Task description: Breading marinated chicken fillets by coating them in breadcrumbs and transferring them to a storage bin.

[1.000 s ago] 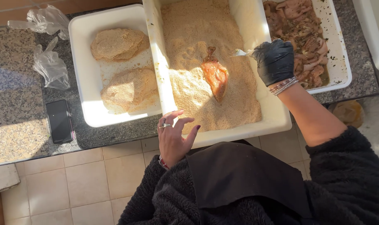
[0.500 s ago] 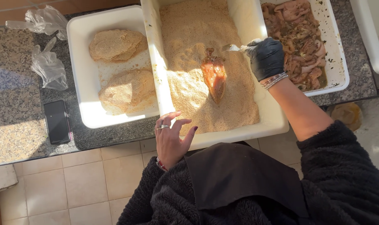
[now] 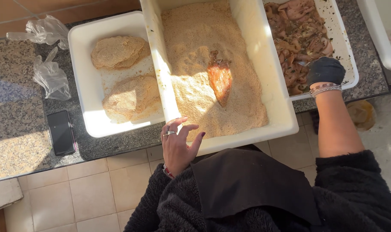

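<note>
At the far left, two crumpled clear plastic gloves (image 3: 49,56) lie on the speckled granite counter (image 3: 15,124), with a dark phone (image 3: 61,132) face up nearer the counter's front edge. Next comes a white tray (image 3: 81,99) holding two breaded cutlets (image 3: 124,73); sun glare washes out part of the tray's floor. The left hand (image 3: 178,144), bare and wearing a ring, rests at the near rim of the big white tub (image 3: 272,116), fingers loosely spread and curled, gripping nothing. The tub is filled with breadcrumbs (image 3: 199,51), and its far end is cut off by the top of the frame. In the middle of the crumbs lies an orange-brown piece of marinated meat (image 3: 220,79), uncoated on top, its lower tip sunk slightly into the crumbs. Further right, the right hand (image 3: 325,71), in a black glove, reaches into the tray of marinated meat (image 3: 348,64); its fingers are hidden beneath the back of the hand, so whether it has hold of anything cannot be told. Another white container (image 3: 382,38) is cropped at the right edge.
</note>
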